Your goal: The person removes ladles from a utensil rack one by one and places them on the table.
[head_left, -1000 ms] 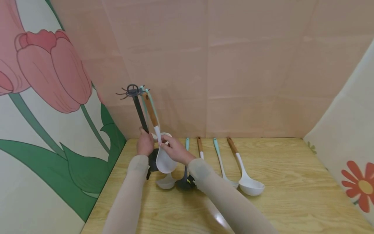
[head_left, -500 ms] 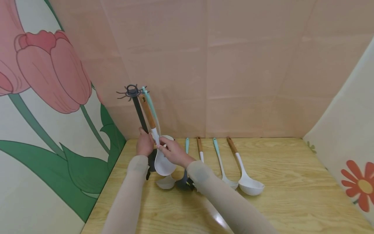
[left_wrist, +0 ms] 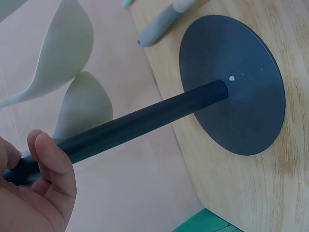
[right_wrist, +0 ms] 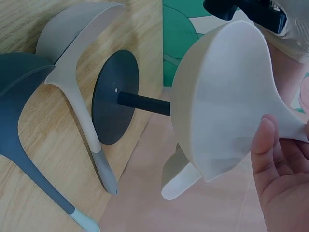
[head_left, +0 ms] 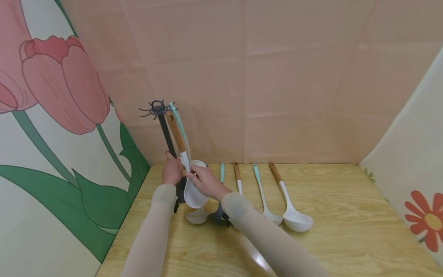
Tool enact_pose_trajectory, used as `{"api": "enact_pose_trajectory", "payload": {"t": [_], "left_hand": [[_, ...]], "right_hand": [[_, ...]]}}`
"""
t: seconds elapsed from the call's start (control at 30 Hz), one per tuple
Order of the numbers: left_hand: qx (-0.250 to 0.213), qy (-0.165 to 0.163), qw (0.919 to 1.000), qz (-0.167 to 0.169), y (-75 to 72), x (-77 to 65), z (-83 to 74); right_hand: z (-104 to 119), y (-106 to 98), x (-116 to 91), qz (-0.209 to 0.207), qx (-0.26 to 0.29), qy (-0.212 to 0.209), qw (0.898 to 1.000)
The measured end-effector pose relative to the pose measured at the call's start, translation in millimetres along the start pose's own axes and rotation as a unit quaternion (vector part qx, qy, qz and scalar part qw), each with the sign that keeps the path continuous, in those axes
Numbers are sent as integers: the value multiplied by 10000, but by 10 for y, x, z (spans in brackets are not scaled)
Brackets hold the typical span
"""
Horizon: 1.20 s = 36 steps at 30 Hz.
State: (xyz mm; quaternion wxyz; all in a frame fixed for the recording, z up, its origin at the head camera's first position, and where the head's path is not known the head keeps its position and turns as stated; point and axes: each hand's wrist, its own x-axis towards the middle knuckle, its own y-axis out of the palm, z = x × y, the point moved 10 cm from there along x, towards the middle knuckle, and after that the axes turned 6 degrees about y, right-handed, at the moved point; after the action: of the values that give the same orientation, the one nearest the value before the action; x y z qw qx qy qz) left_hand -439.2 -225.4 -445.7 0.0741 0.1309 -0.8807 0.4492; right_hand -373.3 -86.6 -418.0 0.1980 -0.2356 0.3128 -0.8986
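Observation:
My left hand [head_left: 172, 170] grips the black pole [head_left: 166, 132] of a utensil stand topped by a ring of hooks [head_left: 158, 109]. Its round base [left_wrist: 241, 130] rests on the table in the left wrist view. In my right hand [head_left: 209, 182], the neck of a white ladle [right_wrist: 227, 96] is pinched between thumb and fingers. That ladle's wooden handle [head_left: 176, 132] points up, with its tip close to the hooks; whether it is hooked cannot be told. Behind it a ladle with a turquoise handle [head_left: 179, 121] hangs at the stand, its white bowl [head_left: 199, 164] partly covered.
Several ladles lie in a row on the wooden table [head_left: 346, 200]: a grey one [right_wrist: 72, 72], a dark one with a turquoise handle [right_wrist: 29, 159], a turquoise-handled white one [head_left: 261, 188] and a wooden-handled white one [head_left: 297, 220]. My right forearm partly covers another wooden-handled one [head_left: 237, 175].
The held ladle's handle tip has shifted slightly left and down toward the stand, and its bowl has dropped a little. Over the last half second both hands stay nearly still.

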Motion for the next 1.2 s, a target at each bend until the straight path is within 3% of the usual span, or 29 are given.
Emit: {"api": "enact_pose_trajectory", "payload": {"t": [1.2], "left_hand": [[-144,79,9999,-46,-28,-24,-33]], "right_hand": [[95,-48,-28,-133,-282,-54,9995]]}}
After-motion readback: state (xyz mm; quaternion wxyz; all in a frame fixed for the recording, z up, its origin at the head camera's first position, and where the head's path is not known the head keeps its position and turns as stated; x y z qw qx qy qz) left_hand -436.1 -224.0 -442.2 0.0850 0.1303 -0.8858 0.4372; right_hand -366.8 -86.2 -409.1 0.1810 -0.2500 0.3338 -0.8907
